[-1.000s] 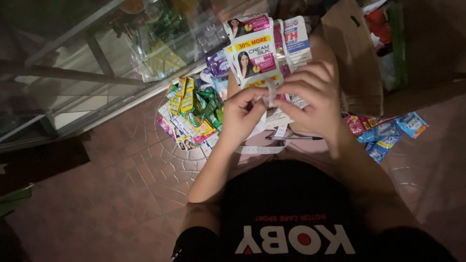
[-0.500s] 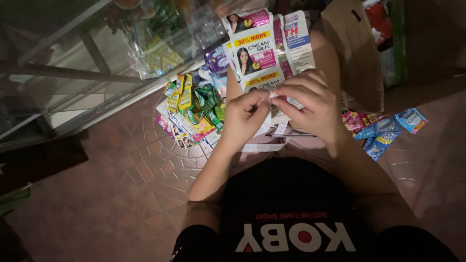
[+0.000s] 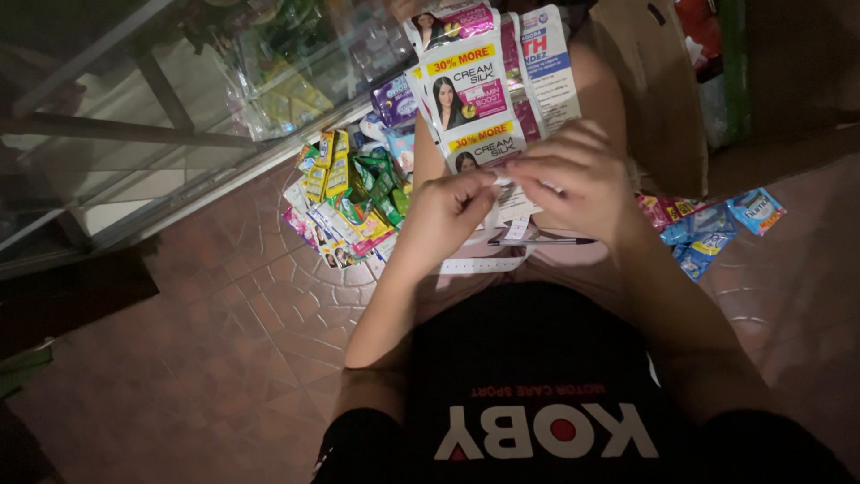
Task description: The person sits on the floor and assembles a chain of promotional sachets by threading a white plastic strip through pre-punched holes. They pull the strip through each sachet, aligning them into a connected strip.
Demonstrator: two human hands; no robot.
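Both hands, left (image 3: 445, 211) and right (image 3: 578, 184), are pinching the sachet strip (image 3: 479, 99); a hard tug risks tearing it.

The right hand (image 3: 578, 184) covers the lower end of the strip of pink and white sachets (image 3: 466, 85), whose top runs off the picture's edge at twelve o'clock. What the left hand (image 3: 448, 211) pinches between its fingertips is too small to tell. At three o'clock, the cardboard box (image 3: 649, 81) is cut off by the upper edge, its contents lost in shadow.
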